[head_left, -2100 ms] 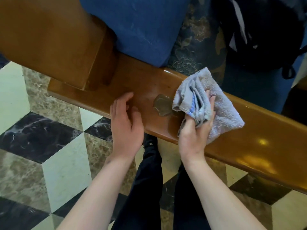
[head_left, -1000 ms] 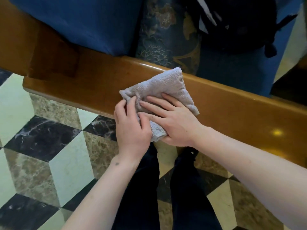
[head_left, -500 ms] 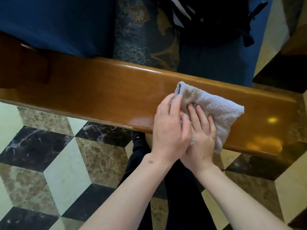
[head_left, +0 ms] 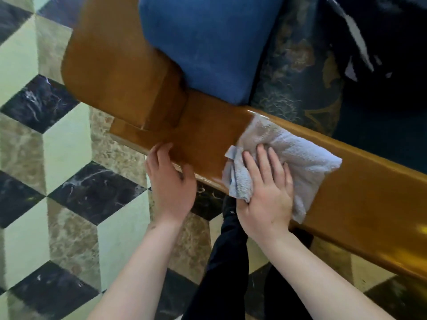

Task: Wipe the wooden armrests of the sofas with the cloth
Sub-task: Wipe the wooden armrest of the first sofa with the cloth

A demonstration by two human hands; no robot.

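The hands have parted since half a second ago: right hand [head_left: 265,199] presses the cloth [head_left: 298,155] flat under spread, straight fingers on the armrest [head_left: 208,132]; left hand [head_left: 171,188] now rests bare on the wood beside it, fingers relaxed.

Both forearms bare, entering from the bottom edge and reaching forward and up. Left hand [head_left: 171,183]: palm down, fingers together and nearly straight, fingertips over the near edge of the armrest [head_left: 360,181], thumb out to the right along that edge. No grip visible. Right hand [head_left: 265,192]: palm down, flat on the cloth [head_left: 298,153], four fingers spread and extended, pressing it to the armrest top. Right thumb hidden under the cloth's near-left fold; cannot tell whether it pinches. Hands side by side, apart, not touching. Wrists roughly straight. Dark-trousered legs [head_left: 228,262] visible between the forearms.
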